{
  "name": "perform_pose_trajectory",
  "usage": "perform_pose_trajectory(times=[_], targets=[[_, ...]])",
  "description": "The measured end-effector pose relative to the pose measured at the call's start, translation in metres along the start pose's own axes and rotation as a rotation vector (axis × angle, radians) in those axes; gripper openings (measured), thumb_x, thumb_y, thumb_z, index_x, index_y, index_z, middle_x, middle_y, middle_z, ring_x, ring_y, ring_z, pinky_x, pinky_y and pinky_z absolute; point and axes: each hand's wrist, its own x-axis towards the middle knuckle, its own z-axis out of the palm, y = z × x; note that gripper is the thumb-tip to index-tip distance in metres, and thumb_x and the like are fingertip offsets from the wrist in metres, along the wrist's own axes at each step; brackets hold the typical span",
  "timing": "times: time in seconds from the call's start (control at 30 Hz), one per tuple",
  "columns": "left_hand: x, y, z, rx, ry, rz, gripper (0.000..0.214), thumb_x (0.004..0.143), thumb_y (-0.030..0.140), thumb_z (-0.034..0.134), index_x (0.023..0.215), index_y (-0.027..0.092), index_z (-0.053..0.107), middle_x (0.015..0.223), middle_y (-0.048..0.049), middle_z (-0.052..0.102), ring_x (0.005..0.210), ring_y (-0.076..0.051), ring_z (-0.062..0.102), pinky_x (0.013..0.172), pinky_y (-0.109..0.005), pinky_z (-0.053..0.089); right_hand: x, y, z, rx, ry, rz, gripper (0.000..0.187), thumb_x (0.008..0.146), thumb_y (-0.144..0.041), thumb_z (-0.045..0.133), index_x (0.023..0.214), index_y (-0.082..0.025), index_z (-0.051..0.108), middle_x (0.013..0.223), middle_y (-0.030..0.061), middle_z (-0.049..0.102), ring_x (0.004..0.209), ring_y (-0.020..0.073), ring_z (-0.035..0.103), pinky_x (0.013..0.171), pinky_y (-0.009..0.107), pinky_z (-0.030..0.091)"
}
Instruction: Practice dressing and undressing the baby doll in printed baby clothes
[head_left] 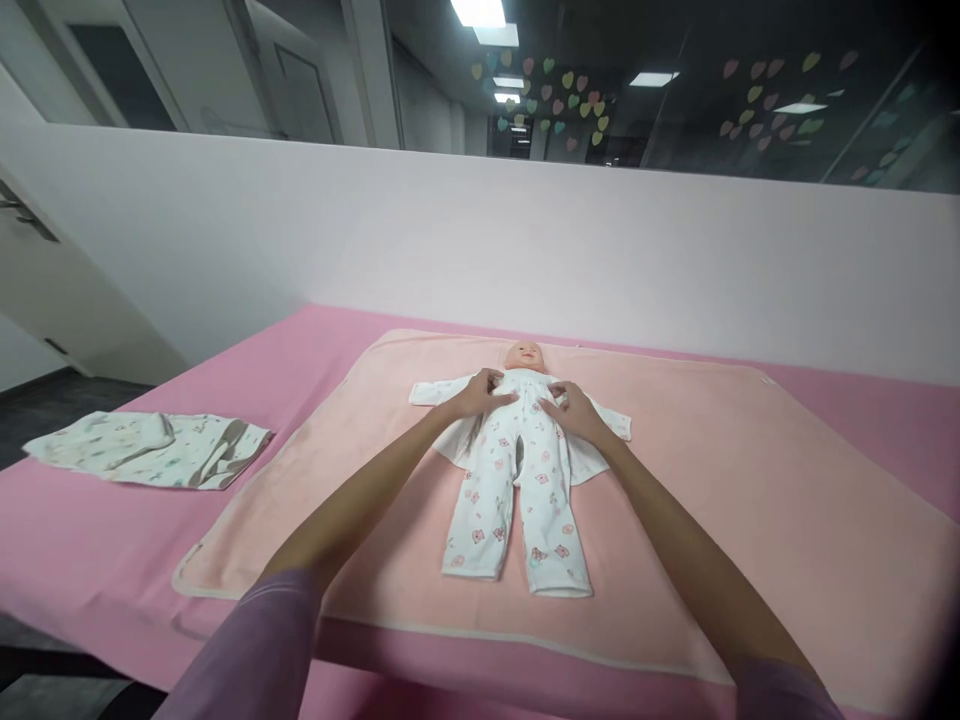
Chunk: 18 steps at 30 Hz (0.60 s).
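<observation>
A baby doll (524,355) lies face up with its head toward the wall. It wears a white long-sleeved top (592,462), whose sleeves spread out to both sides. White baby pants (484,510) with a small pink print cover its front and legs, the cuffs pointing toward me. My left hand (482,393) is closed on the left side of the pants' waist, thumb along the front. On the opposite side of the waist, my right hand (574,408) grips the pants with bent fingers. The doll's feet are hidden.
A peach blanket (720,500) is spread under the doll on a pink-covered table (315,345). Folded white printed cloth (142,448) lies at the table's left edge. A white wall (525,250) stands behind, with a window (660,110) above it.
</observation>
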Motion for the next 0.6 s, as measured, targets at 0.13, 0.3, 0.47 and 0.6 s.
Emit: perform_pose_trajectory(times=[0.13,0.3,0.47,0.6], targets=[[0.001,0.001,-0.010,0.096,-0.139,0.042,0.061,0.069,0.069,0.083,0.091,0.019,0.055,0.082,0.0018,0.050,0.076,-0.015,0.049,0.071,-0.029,0.039,0.005,-0.001,-0.004,0.017,-0.139,0.001,0.051,0.082,-0.072,0.069,0.087,-0.022,0.058,0.084,-0.0004,0.059,0.076,0.0172,0.054,0.073,0.031,0.044],[-0.035,0.003,-0.011,0.373,-0.139,0.289,0.073,0.063,0.072,0.086,0.106,0.022,0.055,0.111,-0.0085,0.058,0.107,-0.028,0.052,0.089,-0.037,0.045,-0.027,0.001,-0.008,-0.035,-0.171,-0.227,0.053,0.077,-0.071,0.076,0.087,-0.024,0.055,0.094,0.0007,0.056,0.082,0.0191,0.050,0.074,0.031,0.041],[-0.056,0.004,-0.007,0.507,-0.202,0.183,0.071,0.069,0.078,0.077,0.104,0.023,0.050,0.102,-0.0086,0.061,0.106,-0.031,0.056,0.084,-0.037,0.044,-0.051,-0.001,-0.005,-0.102,-0.230,-0.099,0.054,0.082,-0.075,0.068,0.099,-0.025,0.056,0.085,-0.0009,0.059,0.078,0.0210,0.052,0.071,0.032,0.039],[-0.068,0.011,-0.008,0.580,-0.249,0.107,0.081,0.060,0.081,0.081,0.107,0.023,0.050,0.102,-0.0081,0.065,0.097,-0.031,0.063,0.081,-0.037,0.044,-0.071,-0.004,-0.004,-0.219,-0.257,-0.073,0.080,0.069,-0.074,0.081,0.125,-0.025,0.054,0.114,0.0096,0.062,0.101,0.0300,0.059,0.081,0.037,0.047]])
